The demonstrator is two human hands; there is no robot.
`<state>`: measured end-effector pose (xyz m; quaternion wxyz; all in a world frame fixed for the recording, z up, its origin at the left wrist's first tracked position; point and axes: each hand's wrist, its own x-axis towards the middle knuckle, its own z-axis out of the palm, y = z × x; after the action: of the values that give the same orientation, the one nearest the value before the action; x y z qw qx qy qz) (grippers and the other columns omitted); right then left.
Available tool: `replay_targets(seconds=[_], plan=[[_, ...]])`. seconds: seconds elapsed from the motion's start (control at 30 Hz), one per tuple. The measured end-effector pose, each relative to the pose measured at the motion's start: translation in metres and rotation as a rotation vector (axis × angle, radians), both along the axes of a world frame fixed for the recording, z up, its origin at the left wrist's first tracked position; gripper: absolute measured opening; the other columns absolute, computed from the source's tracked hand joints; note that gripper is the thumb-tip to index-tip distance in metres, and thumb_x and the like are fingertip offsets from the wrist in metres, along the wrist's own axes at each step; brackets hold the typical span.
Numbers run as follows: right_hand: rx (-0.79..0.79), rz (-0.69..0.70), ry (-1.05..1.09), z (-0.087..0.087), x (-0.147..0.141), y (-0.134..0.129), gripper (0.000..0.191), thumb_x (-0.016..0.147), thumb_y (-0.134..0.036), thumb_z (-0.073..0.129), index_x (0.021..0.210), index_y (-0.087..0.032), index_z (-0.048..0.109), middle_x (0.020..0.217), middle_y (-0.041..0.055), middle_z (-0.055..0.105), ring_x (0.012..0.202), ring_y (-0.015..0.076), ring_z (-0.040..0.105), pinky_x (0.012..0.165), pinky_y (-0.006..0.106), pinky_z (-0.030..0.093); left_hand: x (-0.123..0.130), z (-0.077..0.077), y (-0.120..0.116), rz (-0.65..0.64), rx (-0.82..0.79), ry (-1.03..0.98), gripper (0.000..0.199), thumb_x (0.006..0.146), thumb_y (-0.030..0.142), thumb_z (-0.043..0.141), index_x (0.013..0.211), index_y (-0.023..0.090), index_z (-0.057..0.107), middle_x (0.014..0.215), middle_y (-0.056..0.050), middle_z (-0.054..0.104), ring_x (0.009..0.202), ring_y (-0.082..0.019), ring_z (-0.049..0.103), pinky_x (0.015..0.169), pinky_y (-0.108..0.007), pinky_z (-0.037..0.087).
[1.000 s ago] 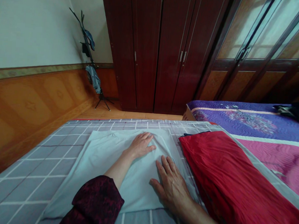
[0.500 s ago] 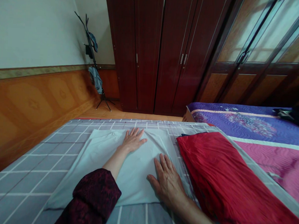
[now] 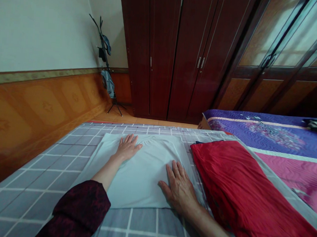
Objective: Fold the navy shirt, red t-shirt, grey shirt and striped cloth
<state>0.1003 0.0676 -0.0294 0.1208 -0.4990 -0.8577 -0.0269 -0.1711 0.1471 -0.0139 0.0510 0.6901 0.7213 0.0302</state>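
Observation:
A white folded cloth lies spread flat on the grey checked bedsheet. My left hand rests palm down on its far left part, fingers spread. Near the cloth's right side, my right hand lies flat with the thumb held out and the fingers extended. Neither hand grips anything. Soft wrinkles run across the cloth near its far edge. To the right of my right hand lies a red folded cloth, with a dark edge of fabric peeking out beneath its far corner.
A second bed with a purple and pink cover stands at the right, dark items on it. Dark red wardrobes line the back wall. A coat stand with hanging clothes is in the far left corner.
My left hand has slid left across the white cloth. My right hand stays in nearly the same place on it. The view has turned slightly left.

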Motion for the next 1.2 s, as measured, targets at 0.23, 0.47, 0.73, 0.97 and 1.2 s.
replay_targets(seconds=[0.23, 0.47, 0.73, 0.97, 1.2], plan=[[0.036, 0.102, 0.011, 0.000, 0.001, -0.001, 0.056, 0.090, -0.043, 0.048, 0.135, -0.009, 0.049, 0.141, 0.0226, 0.042, 0.133, 0.0367, 0.035, 0.104, 0.050, 0.036, 0.068, 0.014, -0.071, -0.515, -0.052, -0.110, 0.061, 0.095, 0.053, 0.029, 0.149, 0.026, 0.017, 0.157, -0.004, 0.012, 0.144, -0.023, 0.004, 0.115, -0.048, 0.006], [0.037, 0.090, 0.006, -0.002, 0.002, 0.000, 0.057, 0.088, -0.041, 0.053, 0.134, -0.007, 0.050, 0.140, 0.0243, 0.042, 0.132, 0.0387, 0.035, 0.104, 0.051, 0.037, 0.035, 0.009, -0.105, -0.355, -0.108, -0.062, 0.066, 0.093, 0.055, 0.035, 0.149, 0.026, 0.016, 0.157, -0.007, 0.008, 0.144, -0.027, 0.000, 0.115, -0.052, 0.005], [-0.061, 0.368, -0.010, 0.015, -0.013, -0.024, 0.060, 0.089, -0.040, 0.051, 0.142, -0.017, 0.039, 0.149, 0.0167, 0.030, 0.138, 0.0325, 0.026, 0.109, 0.049, 0.031, 0.033, 0.008, -0.139, -0.448, -0.096, -0.111, 0.060, 0.095, 0.048, 0.034, 0.149, 0.032, 0.013, 0.157, 0.001, 0.009, 0.144, -0.023, 0.002, 0.116, -0.049, 0.005], [-0.025, 0.231, -0.042, 0.002, -0.002, -0.015, 0.059, 0.090, -0.045, 0.049, 0.141, -0.017, 0.042, 0.147, 0.0182, 0.034, 0.136, 0.0350, 0.030, 0.107, 0.052, 0.031, -0.010, 0.002, -0.156, -0.290, -0.045, -0.032, 0.060, 0.096, 0.051, 0.030, 0.149, 0.029, 0.016, 0.156, -0.002, 0.011, 0.144, -0.026, 0.006, 0.116, -0.051, 0.006], [0.076, 0.149, -0.055, -0.007, 0.001, -0.006, 0.059, 0.087, -0.048, 0.051, 0.137, -0.015, 0.047, 0.143, 0.0187, 0.041, 0.133, 0.0361, 0.035, 0.104, 0.051, 0.034, -0.111, -0.025, -0.208, -0.020, 0.045, 0.034, 0.062, 0.095, 0.050, 0.031, 0.149, 0.023, 0.019, 0.155, -0.005, 0.019, 0.142, -0.025, 0.017, 0.115, -0.048, 0.015]])
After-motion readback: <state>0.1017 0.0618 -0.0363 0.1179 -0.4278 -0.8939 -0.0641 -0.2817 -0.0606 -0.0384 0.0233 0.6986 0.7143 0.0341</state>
